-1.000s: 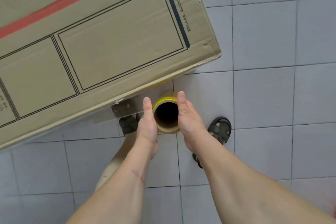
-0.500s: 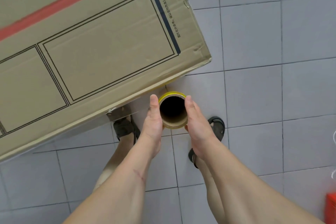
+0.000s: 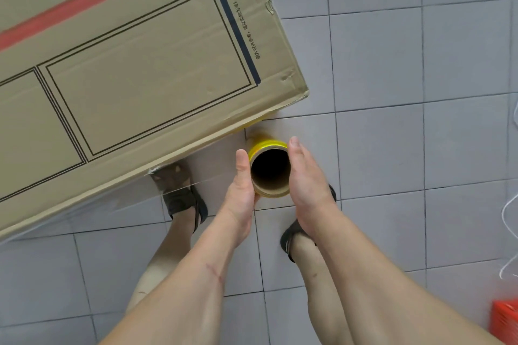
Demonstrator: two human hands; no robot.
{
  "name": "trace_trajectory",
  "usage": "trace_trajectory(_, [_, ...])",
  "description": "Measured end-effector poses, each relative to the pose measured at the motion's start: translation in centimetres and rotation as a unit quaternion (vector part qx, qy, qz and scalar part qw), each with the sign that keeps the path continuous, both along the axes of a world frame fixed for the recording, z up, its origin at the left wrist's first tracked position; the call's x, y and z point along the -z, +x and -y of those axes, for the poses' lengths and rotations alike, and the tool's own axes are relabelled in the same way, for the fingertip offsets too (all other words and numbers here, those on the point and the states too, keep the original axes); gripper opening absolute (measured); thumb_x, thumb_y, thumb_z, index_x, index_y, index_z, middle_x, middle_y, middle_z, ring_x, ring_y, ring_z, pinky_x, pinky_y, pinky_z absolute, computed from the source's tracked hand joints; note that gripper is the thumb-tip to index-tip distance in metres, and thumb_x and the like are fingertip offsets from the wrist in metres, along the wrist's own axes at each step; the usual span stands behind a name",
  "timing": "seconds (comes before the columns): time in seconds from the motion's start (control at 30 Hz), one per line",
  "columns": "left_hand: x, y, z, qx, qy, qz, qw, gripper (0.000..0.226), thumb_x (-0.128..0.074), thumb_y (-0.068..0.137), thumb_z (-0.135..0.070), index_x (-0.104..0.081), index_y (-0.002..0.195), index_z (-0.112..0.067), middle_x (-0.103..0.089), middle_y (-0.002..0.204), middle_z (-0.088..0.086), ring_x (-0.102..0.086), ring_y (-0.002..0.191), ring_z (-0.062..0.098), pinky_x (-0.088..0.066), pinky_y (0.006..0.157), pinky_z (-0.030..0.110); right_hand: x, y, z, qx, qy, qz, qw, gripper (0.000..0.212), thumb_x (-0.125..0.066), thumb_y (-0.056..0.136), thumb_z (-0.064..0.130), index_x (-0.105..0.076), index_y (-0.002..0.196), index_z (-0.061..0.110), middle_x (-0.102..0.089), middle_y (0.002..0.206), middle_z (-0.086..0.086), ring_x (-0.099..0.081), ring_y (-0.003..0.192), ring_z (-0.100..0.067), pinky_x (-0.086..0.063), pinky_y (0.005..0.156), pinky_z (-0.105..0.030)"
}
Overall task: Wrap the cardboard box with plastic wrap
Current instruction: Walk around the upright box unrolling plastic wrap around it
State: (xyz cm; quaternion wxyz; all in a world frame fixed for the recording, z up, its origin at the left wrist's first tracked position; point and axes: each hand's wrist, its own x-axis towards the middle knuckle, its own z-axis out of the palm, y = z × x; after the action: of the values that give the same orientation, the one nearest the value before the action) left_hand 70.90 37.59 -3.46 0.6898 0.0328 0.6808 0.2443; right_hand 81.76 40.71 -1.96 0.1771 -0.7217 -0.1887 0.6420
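- While the cardboard box (image 3: pixel 134 70) slides left in view since 1 second ago, the roll of plastic wrap (image 3: pixel 269 169) nears its corner, so film pays out.
- Left hand (image 3: pixel 241 190) and right hand (image 3: pixel 307 179) press flat, open palms against the roll.
- Grey tiled floor (image 3: pixel 392 134); an orange object (image 3: pixel 506 319) appears right of the roll.

The only text stands on the cardboard box (image 3: pixel 134 75) — one short line of small dark Chinese characters (image 3: pixel 247 31), printed along the outer side of the thick dark bar (image 3: pixel 238 36) that closes the printed black frame, near the box's right end. The characters run sideways and are too small to read with certainty.
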Motion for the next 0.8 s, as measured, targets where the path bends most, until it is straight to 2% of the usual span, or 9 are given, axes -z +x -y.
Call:
trace_trajectory(0.1, [0.2,0.6,-1.2,-0.011,0.024,-0.019,0.999,0.097,-0.032,0.080,-0.089,-0.061,0.140,-0.018,-0.072,0.131,0.000,-0.059,0.131,0.014,-0.037,0.121,0.039,0.4,0.2,0.0,0.015,0.003,-0.017,1.000,0.060,-0.037,0.099,0.060,-0.035,0.152,0.031,-0.039,0.154,0.014,-0.032,0.132,0.003,-0.026,0.106,-0.023])
trace_trajectory(0.2, [0.4,1.1,-2.0,0.014,0.040,-0.008,0.999,0.090,-0.033,0.078,-0.080,-0.064,0.136,-0.018,-0.076,0.124,-0.002,-0.064,0.125,0.010,-0.045,0.113,0.030,1.1,0.3,-0.2,0.061,-0.013,-0.025,0.998,0.079,-0.040,0.084,0.076,-0.042,0.148,0.031,-0.048,0.149,0.009,-0.040,0.139,-0.008,-0.028,0.118,-0.039])
trace_trajectory(0.33, [0.6,1.7,-1.3,-0.012,0.025,0.031,0.999,0.087,-0.036,0.074,-0.082,-0.069,0.127,-0.022,-0.079,0.115,-0.001,-0.070,0.117,0.016,-0.054,0.102,0.034,0.6,1.0,-1.2,0.065,-0.008,-0.008,0.998,0.062,-0.032,0.098,0.065,-0.047,0.146,0.030,-0.052,0.144,0.007,-0.043,0.136,-0.010,-0.030,0.114,-0.033])
trace_trajectory(0.43, [0.3,2.9,-0.9,0.002,0.006,0.075,0.997,0.103,-0.036,0.061,-0.092,-0.068,0.131,-0.023,-0.077,0.122,0.005,-0.068,0.122,0.023,-0.050,0.109,0.044,0.6,1.9,-2.0,0.021,0.018,0.058,0.998,0.062,-0.028,0.100,0.063,-0.048,0.145,0.027,-0.049,0.147,0.005,-0.042,0.137,-0.013,-0.030,0.116,-0.037])
trace_trajectory(0.5, [0.4,3.9,-1.3,0.008,0.010,0.066,0.998,0.105,-0.035,0.060,-0.093,-0.067,0.132,-0.023,-0.077,0.123,0.002,-0.068,0.122,0.019,-0.047,0.114,0.044,1.2,2.8,-2.4,-0.019,0.055,0.096,0.994,0.053,-0.032,0.103,0.054,-0.050,0.142,0.023,-0.048,0.146,0.005,-0.041,0.137,-0.013,-0.029,0.115,-0.031])
trace_trajectory(0.57, [0.6,4.8,-2.5,0.012,0.020,0.037,0.999,0.100,-0.034,0.071,-0.093,-0.065,0.135,-0.022,-0.076,0.124,-0.001,-0.067,0.121,0.014,-0.045,0.115,0.041,1.6,3.9,-2.8,-0.009,0.074,0.095,0.993,0.042,-0.037,0.105,0.045,-0.053,0.137,0.023,-0.053,0.134,0.007,-0.048,0.127,-0.009,-0.033,0.102,-0.021])
trace_trajectory(0.63, [0.8,5.3,-3.8,0.012,0.036,0.014,0.999,0.094,-0.036,0.077,-0.088,-0.063,0.137,-0.020,-0.076,0.124,-0.001,-0.067,0.119,0.011,-0.046,0.115,0.039,1.7,4.7,-2.9,0.024,0.065,0.050,0.996,0.041,-0.041,0.104,0.045,-0.053,0.137,0.024,-0.057,0.130,0.012,-0.053,0.118,-0.002,-0.037,0.091,-0.016])
trace_trajectory(0.7, [0.8,5.6,-4.5,0.015,0.048,0.011,0.999,0.086,-0.038,0.079,-0.080,-0.065,0.133,-0.020,-0.077,0.120,-0.003,-0.069,0.117,0.008,-0.047,0.112,0.034,1.7,5.1,-2.9,0.038,0.044,0.011,0.998,0.044,-0.046,0.099,0.053,-0.058,0.131,0.026,-0.064,0.126,0.012,-0.057,0.117,-0.002,-0.042,0.095,-0.021])
trace_trajectory(0.8, [0.8,5.9,-4.1,0.014,0.048,0.028,0.998,0.080,-0.040,0.081,-0.077,-0.067,0.133,-0.022,-0.078,0.119,-0.005,-0.068,0.118,0.007,-0.048,0.109,0.030,2.1,5.3,-3.1,0.075,0.012,-0.003,0.997,0.064,-0.050,0.083,0.069,-0.062,0.129,0.026,-0.067,0.126,0.008,-0.058,0.121,-0.008,-0.041,0.108,-0.036])
